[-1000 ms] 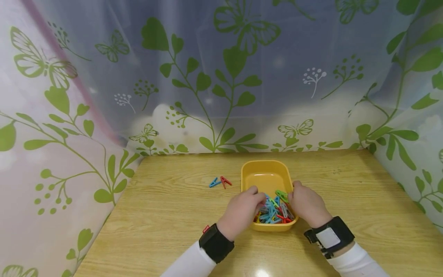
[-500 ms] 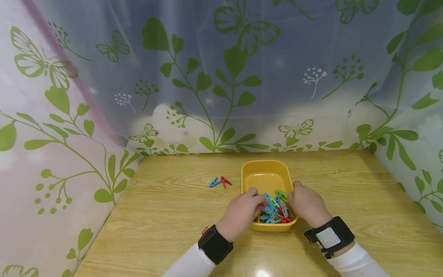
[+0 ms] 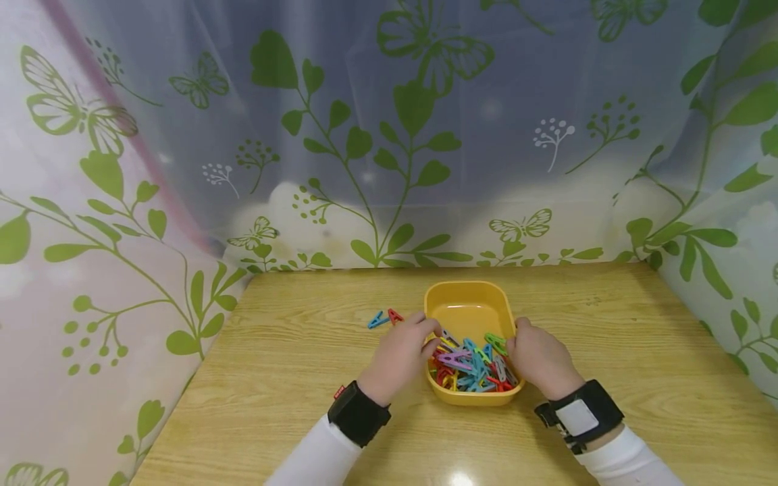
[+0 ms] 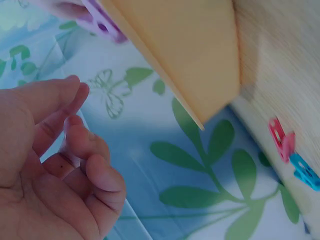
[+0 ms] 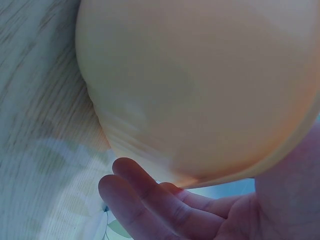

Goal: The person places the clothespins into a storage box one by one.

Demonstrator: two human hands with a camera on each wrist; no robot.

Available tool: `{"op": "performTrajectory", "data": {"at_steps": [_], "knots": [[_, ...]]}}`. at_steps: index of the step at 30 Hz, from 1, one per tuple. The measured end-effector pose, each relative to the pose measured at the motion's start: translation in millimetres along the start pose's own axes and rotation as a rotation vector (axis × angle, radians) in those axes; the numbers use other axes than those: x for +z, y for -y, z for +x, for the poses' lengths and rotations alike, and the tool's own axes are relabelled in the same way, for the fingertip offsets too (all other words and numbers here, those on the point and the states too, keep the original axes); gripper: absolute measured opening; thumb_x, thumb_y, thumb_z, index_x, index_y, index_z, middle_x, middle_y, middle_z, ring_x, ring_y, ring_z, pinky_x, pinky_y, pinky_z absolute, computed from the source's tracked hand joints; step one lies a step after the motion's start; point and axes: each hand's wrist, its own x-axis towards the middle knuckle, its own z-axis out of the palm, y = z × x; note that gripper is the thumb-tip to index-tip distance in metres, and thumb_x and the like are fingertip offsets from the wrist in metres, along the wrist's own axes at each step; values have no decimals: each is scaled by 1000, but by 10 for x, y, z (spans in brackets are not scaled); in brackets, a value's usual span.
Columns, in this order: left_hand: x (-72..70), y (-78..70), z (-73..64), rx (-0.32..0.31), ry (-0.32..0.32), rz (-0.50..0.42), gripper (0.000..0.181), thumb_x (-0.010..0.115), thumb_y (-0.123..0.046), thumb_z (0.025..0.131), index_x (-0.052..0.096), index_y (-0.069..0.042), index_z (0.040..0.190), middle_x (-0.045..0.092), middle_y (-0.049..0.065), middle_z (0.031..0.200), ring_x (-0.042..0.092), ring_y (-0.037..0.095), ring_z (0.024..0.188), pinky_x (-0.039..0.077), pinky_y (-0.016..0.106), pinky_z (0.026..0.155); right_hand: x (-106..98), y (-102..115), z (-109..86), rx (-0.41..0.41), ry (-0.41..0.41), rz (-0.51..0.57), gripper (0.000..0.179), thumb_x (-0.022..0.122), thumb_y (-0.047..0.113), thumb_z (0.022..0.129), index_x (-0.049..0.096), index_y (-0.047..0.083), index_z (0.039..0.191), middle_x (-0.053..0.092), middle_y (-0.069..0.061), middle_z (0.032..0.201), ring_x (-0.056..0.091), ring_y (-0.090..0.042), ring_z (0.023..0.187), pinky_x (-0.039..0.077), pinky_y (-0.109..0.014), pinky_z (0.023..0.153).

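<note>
Several coloured plastic clothespins (image 3: 477, 368) lie heaped in the near part of a yellow plastic box (image 3: 468, 314). My left hand (image 3: 395, 358) is at the box's left rim, its fingers loosely bent; in the left wrist view nothing shows between the fingers (image 4: 102, 172). A purple clothespin (image 3: 454, 360) lies on top of the heap just right of them. On the other side, my right hand (image 3: 542, 358) grips the right rim, with fingers (image 5: 150, 200) along the outer wall. Its thumb is largely hidden in the right wrist view.
To the left of the box, a blue clothespin (image 3: 378, 320) and a red clothespin (image 3: 395, 316) lie on the wooden table (image 3: 292, 378). A curtain (image 3: 389, 169) printed with leaves and butterflies stands behind the table and along its sides.
My left hand has drawn back leftward from the heap to the box's left rim, uncovering more clothespins, the purple one among them. My right hand has stayed on the right rim.
</note>
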Motion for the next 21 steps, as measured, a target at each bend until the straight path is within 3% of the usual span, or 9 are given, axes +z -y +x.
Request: {"op": "performTrajectory", "data": {"at_steps": [12,16,21], "knots": [[-105,447,46,-77,-93,90,7,76,-14,95,70,-10,93,61,3,87,57,14,69,48,27,61,6,1,-3,-5,-1,-9,37,48,11,102,48,-19,124,59,-15,80,54,-22,62,43,-32,51],[-110,577,53,-92,-67,105,10,77,-13,94,68,-10,91,61,4,87,59,15,69,48,27,61,1,9,-7,-1,2,-9,37,48,12,102,48,-19,125,59,-15,80,54,-22,62,43,-32,51],[-68,748,74,-145,13,136,12,78,-14,93,70,-8,101,61,6,91,60,17,70,50,28,60,2,5,-4,-3,3,-14,39,48,12,103,48,-19,126,59,-15,80,54,-22,62,43,-32,51]]}}
